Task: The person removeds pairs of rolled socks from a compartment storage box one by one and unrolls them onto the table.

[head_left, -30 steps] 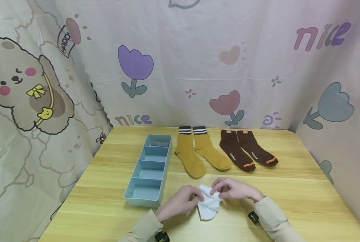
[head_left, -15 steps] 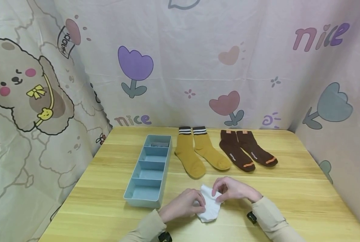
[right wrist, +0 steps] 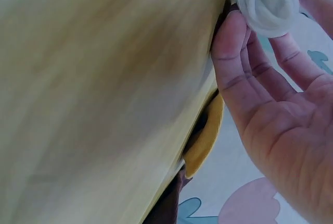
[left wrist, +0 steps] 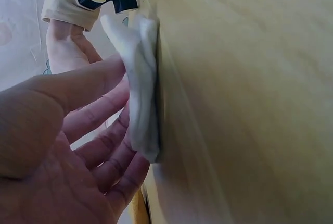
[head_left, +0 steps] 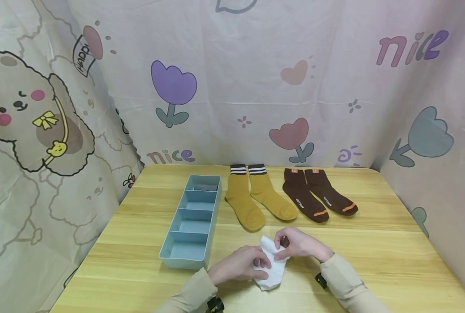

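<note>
A white sock (head_left: 275, 270), folded into a small bundle, lies on the table near the front between my two hands. My left hand (head_left: 241, 263) pinches its left side, thumb on one face and fingers on the other in the left wrist view. With thumb and fingers my right hand (head_left: 300, 243) grips the upper right part. Seen from the right wrist, the end of the white bundle (right wrist: 271, 8) shows a spiral roll. Its underside against the table is hidden.
Left of the hands stands a blue-grey box (head_left: 165, 260) with several compartments; something grey (head_left: 205, 188) lies in the far one. Behind the hands lie two mustard socks (head_left: 245, 204) with striped cuffs, and two brown socks (head_left: 304, 195). A patterned curtain (head_left: 224, 78) borders the table.
The white sock has become narrower and more tightly folded. My left hand has shifted slightly right and toward the near edge; the right hand has moved slightly left. The other socks and box stay put.
</note>
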`<state>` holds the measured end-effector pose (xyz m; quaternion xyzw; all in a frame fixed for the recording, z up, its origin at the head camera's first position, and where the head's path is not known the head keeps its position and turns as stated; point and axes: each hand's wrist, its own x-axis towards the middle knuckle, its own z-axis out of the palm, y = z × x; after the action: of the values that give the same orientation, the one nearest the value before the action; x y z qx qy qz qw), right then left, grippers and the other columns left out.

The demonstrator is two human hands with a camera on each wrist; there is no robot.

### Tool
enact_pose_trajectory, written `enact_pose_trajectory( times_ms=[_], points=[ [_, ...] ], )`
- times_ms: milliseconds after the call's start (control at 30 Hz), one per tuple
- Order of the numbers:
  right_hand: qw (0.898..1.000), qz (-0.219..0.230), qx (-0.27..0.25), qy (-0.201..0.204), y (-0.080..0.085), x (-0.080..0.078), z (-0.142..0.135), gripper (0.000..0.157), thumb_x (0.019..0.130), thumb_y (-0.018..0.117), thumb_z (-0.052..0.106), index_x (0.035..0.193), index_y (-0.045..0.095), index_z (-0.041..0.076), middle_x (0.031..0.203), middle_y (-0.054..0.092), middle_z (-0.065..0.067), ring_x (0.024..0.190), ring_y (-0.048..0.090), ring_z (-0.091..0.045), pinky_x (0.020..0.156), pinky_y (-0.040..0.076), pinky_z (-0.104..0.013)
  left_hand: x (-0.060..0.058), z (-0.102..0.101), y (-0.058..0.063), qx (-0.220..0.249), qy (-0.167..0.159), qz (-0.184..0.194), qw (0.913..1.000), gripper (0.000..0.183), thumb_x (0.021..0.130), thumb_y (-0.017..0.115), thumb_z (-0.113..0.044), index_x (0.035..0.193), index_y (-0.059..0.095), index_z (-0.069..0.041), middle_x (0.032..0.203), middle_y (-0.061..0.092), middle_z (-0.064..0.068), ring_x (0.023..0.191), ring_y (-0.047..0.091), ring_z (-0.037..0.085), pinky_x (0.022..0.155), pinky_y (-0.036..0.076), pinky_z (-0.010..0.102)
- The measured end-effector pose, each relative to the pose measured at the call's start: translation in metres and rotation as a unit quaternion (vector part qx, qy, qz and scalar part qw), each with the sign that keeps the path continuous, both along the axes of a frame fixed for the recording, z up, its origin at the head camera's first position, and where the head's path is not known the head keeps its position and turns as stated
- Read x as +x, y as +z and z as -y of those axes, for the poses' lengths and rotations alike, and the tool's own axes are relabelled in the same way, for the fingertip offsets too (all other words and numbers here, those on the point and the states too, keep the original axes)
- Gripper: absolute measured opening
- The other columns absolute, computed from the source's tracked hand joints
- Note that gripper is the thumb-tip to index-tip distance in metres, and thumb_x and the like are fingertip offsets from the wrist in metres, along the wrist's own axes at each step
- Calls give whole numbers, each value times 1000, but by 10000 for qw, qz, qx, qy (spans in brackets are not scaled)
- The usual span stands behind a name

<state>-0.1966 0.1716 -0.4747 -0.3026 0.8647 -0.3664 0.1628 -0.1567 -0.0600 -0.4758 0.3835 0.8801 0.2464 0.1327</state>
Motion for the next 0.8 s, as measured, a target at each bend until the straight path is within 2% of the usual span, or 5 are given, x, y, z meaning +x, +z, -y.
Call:
enact_pose_trajectory(
  times_ms=[167, 433, 600, 800],
  points=[
    [9998, -144, 40, -109, 0, 0, -2, 23, 75, 83, 12, 78, 61, 8, 71, 58, 6, 65, 49, 1, 59, 46, -18, -4, 0, 0, 46, -186, 85, 9998, 35, 82, 82, -22, 116, 74, -13, 85, 67, -7, 74, 50, -4, 71, 40, 7],
    [9989, -362, 189, -245, 1, -1, -8, 21, 77, 82, 12, 78, 62, 12, 70, 57, 9, 63, 50, 2, 58, 45, -17, -8, 1, 3, 59, -327, 499, 9982, 32, 82, 83, -18, 114, 76, -12, 83, 67, -5, 73, 50, -5, 70, 41, 7],
    [9989, -438, 131, -122, 1, -2, -9, 20, 78, 81, 10, 86, 63, 12, 76, 61, 6, 68, 53, 1, 61, 48, -18, -10, 2, 3, 119, -413, 642, 9970, 29, 83, 82, -15, 112, 77, -10, 82, 69, -3, 73, 51, -4, 71, 42, 8],
    [9974, -702, -80, 112, 0, -3, -9, 28, 79, 77, 1, 101, 62, 10, 84, 64, 1, 72, 56, -1, 64, 51, -20, -11, 2, 3, 121, -438, 757, 9961, 27, 85, 80, -14, 111, 77, -11, 81, 68, -5, 73, 52, -5, 71, 43, 8]
  ],
)
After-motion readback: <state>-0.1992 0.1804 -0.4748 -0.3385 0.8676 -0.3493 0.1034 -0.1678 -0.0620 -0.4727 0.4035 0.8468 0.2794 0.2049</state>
